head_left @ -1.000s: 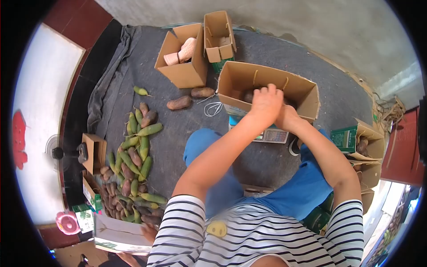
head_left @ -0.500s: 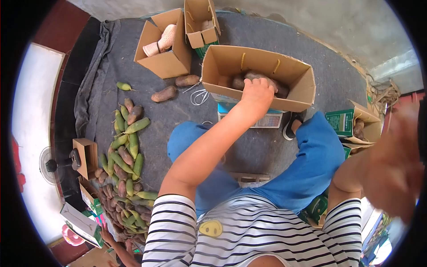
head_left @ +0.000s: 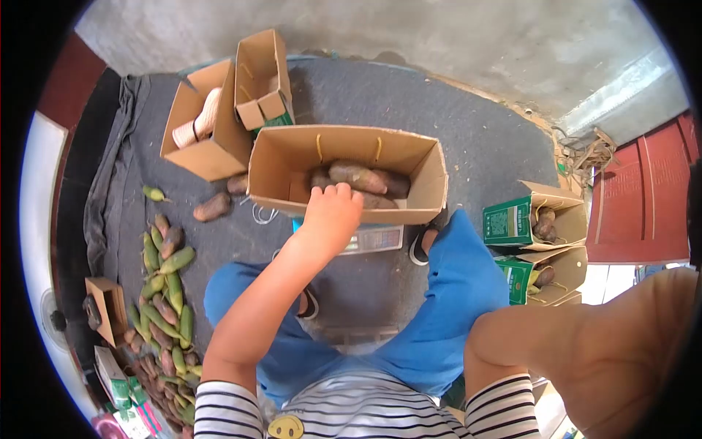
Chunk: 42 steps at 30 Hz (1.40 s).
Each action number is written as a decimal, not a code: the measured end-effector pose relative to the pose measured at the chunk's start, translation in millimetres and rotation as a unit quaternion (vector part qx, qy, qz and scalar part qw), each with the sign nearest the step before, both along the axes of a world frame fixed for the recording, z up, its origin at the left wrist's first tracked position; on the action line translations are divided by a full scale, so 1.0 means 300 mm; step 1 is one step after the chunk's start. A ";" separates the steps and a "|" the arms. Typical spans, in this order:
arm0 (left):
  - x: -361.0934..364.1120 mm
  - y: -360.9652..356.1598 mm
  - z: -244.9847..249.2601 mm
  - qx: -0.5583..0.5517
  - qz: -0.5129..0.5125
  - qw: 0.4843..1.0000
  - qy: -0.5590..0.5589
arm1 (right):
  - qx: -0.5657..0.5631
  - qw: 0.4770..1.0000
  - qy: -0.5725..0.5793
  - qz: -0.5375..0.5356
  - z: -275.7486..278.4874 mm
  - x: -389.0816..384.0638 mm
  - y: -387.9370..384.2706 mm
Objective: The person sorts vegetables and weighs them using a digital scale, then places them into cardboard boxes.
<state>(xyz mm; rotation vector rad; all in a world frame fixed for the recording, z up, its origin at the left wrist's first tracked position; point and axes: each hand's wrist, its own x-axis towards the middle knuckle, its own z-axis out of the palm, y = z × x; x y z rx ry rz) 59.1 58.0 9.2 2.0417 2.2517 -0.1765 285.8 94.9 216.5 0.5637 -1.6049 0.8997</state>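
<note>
My left hand (head_left: 330,212) reaches over the near wall of a long cardboard box (head_left: 292,206), knuckles up, fingers bent down inside. It is beside several soil-covered, elongated radishes (head_left: 356,175) in the box; what the fingers grip, if anything, is hidden. The box rests on a scale (head_left: 369,239) whose keypad shows below it. Close to the camera at the lower right is my right hand (head_left: 621,366), large and partly cut off. Its fingers cannot be made out, and no object shows in it.
Green and brown radishes (head_left: 164,314) are heaped on the floor at left. Two cardboard boxes (head_left: 227,143) (head_left: 262,66) stand behind, one holding a pink knitted glove (head_left: 201,123). Green boxes with radishes (head_left: 508,223) stand at right. Loose radishes (head_left: 212,208) and a white cord (head_left: 263,215) lie nearby.
The view has shifted, so the scene sits lower and further left. My left hand has moved off the radishes to the box's near side. My right hand has dropped lower in the view.
</note>
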 end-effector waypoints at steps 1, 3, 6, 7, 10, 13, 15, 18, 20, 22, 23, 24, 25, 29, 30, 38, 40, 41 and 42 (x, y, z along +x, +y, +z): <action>-0.008 0.002 0.009 -0.013 0.004 1.000 0.006 | -0.002 1.000 0.003 -0.001 0.008 0.014 0.004; -0.016 0.011 0.020 0.007 -0.005 1.000 0.014 | 0.001 1.000 0.009 0.001 0.022 0.041 0.004; -0.040 0.021 0.029 0.038 -0.008 0.999 0.012 | 0.005 1.000 -0.007 -0.001 0.040 0.036 -0.013; -0.057 0.020 0.019 0.076 -0.022 0.997 0.016 | 0.002 1.000 -0.012 -0.005 0.035 0.024 -0.022; -0.087 0.026 0.071 0.047 0.006 0.998 -0.030 | -0.023 0.998 -0.053 0.000 0.050 -0.037 -0.014; -0.115 0.020 0.100 0.057 0.045 0.997 -0.019 | 0.003 0.998 -0.054 0.020 0.054 -0.038 -0.047; -0.114 0.012 0.117 0.047 0.047 0.997 -0.041 | 0.004 0.998 -0.062 0.021 0.060 -0.036 -0.042; -0.124 0.022 0.123 0.042 0.052 0.997 -0.046 | 0.002 0.997 -0.073 0.022 0.055 -0.030 -0.040; -0.113 0.018 0.114 0.034 0.053 0.997 -0.045 | 0.004 0.996 -0.084 0.026 0.039 -0.027 -0.045; -0.114 0.021 0.116 0.032 0.055 0.997 -0.036 | 0.008 0.996 -0.086 0.029 0.020 -0.024 -0.054; -0.121 0.029 0.120 0.037 0.056 0.997 -0.036 | 0.008 0.996 -0.085 0.032 0.018 -0.018 -0.058; -0.117 0.030 0.115 0.040 0.057 0.997 -0.041 | 0.010 0.996 -0.088 0.033 0.017 -0.013 -0.060; -0.118 0.028 0.111 0.041 0.056 0.997 -0.045 | 0.010 0.995 -0.088 0.035 0.017 -0.007 -0.065; -0.121 0.027 0.121 0.034 0.050 0.996 -0.058 | 0.003 0.995 -0.090 0.029 0.020 -0.004 -0.066; -0.120 0.027 0.126 0.025 0.054 0.997 -0.055 | 0.007 0.996 -0.085 0.027 0.021 -0.004 -0.068; -0.120 0.017 0.124 0.040 0.046 0.996 -0.061 | 0.016 0.997 -0.076 0.028 0.027 -0.008 -0.068; -0.122 0.014 0.126 0.041 0.054 0.996 -0.063 | 0.019 0.996 -0.076 0.031 0.030 -0.009 -0.070; -0.130 0.017 0.135 0.037 0.055 0.996 -0.057 | 0.019 0.997 -0.073 0.033 0.027 -0.010 -0.080; -0.133 0.018 0.145 0.027 0.058 0.997 -0.050 | 0.016 0.997 -0.072 0.034 0.031 -0.011 -0.079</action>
